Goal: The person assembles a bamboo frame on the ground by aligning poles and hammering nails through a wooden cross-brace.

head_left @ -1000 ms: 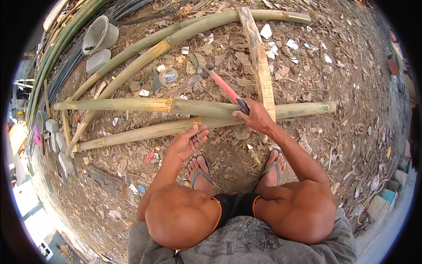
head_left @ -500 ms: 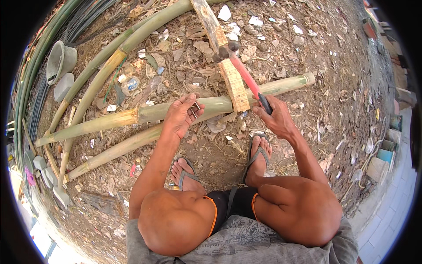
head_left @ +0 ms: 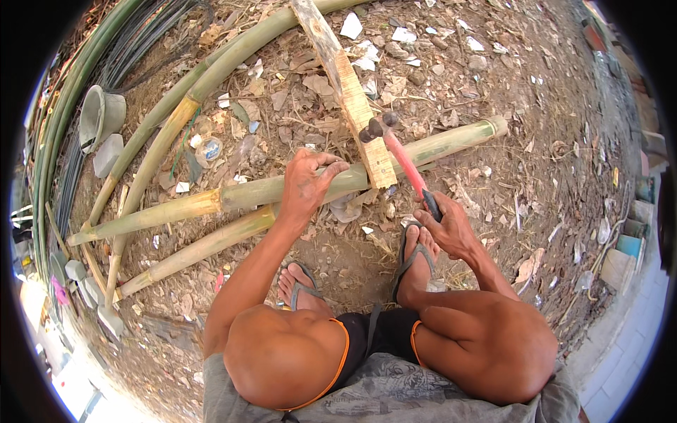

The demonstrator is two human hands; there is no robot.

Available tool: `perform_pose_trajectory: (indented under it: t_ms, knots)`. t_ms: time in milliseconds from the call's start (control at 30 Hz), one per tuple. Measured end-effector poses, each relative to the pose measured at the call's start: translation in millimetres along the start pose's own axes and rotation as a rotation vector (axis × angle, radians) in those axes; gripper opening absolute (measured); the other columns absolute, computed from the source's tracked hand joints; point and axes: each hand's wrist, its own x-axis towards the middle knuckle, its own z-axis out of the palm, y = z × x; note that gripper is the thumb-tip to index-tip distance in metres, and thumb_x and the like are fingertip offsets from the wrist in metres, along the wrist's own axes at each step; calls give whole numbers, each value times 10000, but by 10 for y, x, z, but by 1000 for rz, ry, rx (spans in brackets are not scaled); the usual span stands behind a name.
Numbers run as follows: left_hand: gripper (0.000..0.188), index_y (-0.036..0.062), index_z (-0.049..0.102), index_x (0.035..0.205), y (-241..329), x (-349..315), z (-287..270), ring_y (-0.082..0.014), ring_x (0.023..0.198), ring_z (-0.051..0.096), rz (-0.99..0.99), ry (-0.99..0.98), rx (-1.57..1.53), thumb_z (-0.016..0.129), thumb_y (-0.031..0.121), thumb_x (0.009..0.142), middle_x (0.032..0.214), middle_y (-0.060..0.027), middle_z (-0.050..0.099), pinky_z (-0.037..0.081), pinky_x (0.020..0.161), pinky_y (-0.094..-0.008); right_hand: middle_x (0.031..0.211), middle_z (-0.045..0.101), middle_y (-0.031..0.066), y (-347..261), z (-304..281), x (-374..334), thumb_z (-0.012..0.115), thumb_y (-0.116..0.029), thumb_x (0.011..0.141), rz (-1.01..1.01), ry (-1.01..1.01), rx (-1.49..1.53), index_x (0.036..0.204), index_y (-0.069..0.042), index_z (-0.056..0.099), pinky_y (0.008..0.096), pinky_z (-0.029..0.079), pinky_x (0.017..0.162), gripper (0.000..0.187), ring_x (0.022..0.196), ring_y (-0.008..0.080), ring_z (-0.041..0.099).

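Litter first: white scraps (head_left: 350, 25) at top centre, a small round bluish wrapper (head_left: 209, 149) at left of centre beside the bamboo, flat grey-blue packets (head_left: 630, 247) at the right rim. Pole (head_left: 254, 192), green-yellow bamboo, lies across mid-frame on bare dirt under a pale plank (head_left: 345, 88). Left hand (head_left: 309, 185) is clamped over the pole, just left of the plank. Right hand (head_left: 446, 227) is fisted round a red-handled hammer (head_left: 398, 154), whose dark head sits at the plank's lower edge.
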Motion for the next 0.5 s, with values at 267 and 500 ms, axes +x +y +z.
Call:
perform_pose_trajectory:
  t_ms: [267, 500]
  knots:
    - [248, 115, 864, 1022, -115, 28, 260, -227, 844, 559, -76, -18, 4, 849, 333, 904, 789, -68, 591, 465, 787, -373, 935, 670, 179, -133, -125, -91, 742, -303, 995, -52, -1, -10, 1152, 6, 691, 444, 514, 748, 350, 803, 336, 641]
    - [265, 175, 868, 1008, -200, 26, 342, -237, 759, 558, 42, 18, 56, 824, 416, 907, 734, -61, 599, 461, 689, -395, 736, 637, 158, -434, -379, -169, 694, -351, 1042, -6, -45, -134, 1147, -12, 643, 448, 482, 618, 359, 625, 325, 623]
